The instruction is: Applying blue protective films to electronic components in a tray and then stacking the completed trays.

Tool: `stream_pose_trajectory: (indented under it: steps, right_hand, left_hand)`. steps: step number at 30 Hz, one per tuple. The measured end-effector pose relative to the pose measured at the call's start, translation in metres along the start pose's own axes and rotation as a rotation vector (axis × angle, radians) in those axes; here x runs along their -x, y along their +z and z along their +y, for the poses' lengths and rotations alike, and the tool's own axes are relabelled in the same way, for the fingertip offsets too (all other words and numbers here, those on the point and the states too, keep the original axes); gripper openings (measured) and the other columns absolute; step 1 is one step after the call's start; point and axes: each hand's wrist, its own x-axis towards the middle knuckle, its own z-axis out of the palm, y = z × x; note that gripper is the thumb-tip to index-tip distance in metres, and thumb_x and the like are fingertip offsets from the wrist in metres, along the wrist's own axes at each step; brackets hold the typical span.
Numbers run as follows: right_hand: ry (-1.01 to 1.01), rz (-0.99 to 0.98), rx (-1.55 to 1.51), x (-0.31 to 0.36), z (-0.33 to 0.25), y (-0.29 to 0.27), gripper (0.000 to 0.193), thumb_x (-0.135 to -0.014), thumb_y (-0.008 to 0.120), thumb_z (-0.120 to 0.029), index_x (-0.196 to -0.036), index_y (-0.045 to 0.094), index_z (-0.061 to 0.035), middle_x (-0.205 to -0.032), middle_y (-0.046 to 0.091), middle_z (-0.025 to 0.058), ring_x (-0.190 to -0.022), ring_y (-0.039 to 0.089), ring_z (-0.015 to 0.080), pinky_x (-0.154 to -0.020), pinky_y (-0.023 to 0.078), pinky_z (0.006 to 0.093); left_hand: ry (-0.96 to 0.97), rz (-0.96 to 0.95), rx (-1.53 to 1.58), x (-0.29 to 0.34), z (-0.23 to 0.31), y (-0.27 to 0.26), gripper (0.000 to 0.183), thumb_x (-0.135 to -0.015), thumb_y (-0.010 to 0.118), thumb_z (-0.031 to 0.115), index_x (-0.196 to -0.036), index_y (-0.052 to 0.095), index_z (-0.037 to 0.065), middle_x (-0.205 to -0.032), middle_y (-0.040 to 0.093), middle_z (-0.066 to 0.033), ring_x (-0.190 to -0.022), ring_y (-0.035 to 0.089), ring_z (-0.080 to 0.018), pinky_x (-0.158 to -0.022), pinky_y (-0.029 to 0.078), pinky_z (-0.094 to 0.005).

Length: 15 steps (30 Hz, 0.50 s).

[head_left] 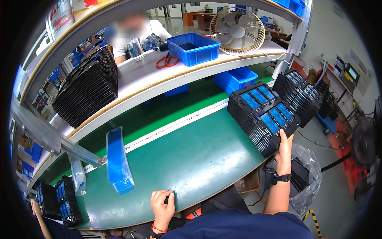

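Our right hand point(285, 148) touches the near corner of the black tray stack point(262, 117), which stands at the right end of the green worktop point(191, 149); we cannot tell whether its fingers clamp there. Well apart from it, our left hand point(162, 205) is loosely curled at the worktop's near edge, and a clear-wrapped blue strip bundle point(118, 161) lies on the worktop's left part.

The trays point(256, 124) look plastic, the tabletop point(195, 155) glossy.
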Motion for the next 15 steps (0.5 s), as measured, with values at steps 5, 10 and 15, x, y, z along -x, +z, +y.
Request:
stream_pose_trajectory:
  steps: [5, 10, 15]
  right_hand:
    - [-0.029, -0.036, 0.016, 0.007, 0.009, 0.012, 0.055, -0.085, 0.063, -0.018, -0.127, 0.036, 0.0056, -0.126, 0.046, 0.0158, -0.108, 0.048, 0.024, -0.097, 0.038, 0.0362]
    - [-0.002, 0.108, 0.224, 0.005, -0.003, -0.011, 0.074, -0.084, 0.063, -0.034, -0.136, 0.029, 0.0054, -0.132, 0.04, 0.0209, -0.113, 0.047, 0.0293, -0.097, 0.04, 0.0415]
    - [-0.093, 0.029, 0.259, 0.049, -0.044, 0.022, 0.071, -0.084, 0.064, -0.022, -0.134, 0.023, 0.0084, -0.129, 0.039, 0.0278, -0.109, 0.048, 0.0331, -0.095, 0.041, 0.0456]
  left_hand:
    - [-0.002, 0.006, -0.011, 0.002, -0.008, -0.016, 0.003, -0.075, 0.066, 0.008, -0.075, 0.066, 0.006, -0.076, 0.064, -0.0074, -0.075, 0.058, -0.0256, -0.07, 0.043, -0.0355]
    - [-0.047, -0.205, 0.133, 0.001, -0.018, -0.016, 0.011, -0.079, 0.066, 0.015, -0.084, 0.067, 0.006, -0.084, 0.066, -0.0074, -0.083, 0.061, -0.0256, -0.077, 0.045, -0.0344]
    - [-0.176, -0.326, 0.157, 0.0, -0.023, -0.063, 0.022, -0.082, 0.064, 0.021, -0.099, 0.065, 0.006, -0.1, 0.064, -0.0104, -0.096, 0.058, -0.0281, -0.085, 0.045, -0.0363]
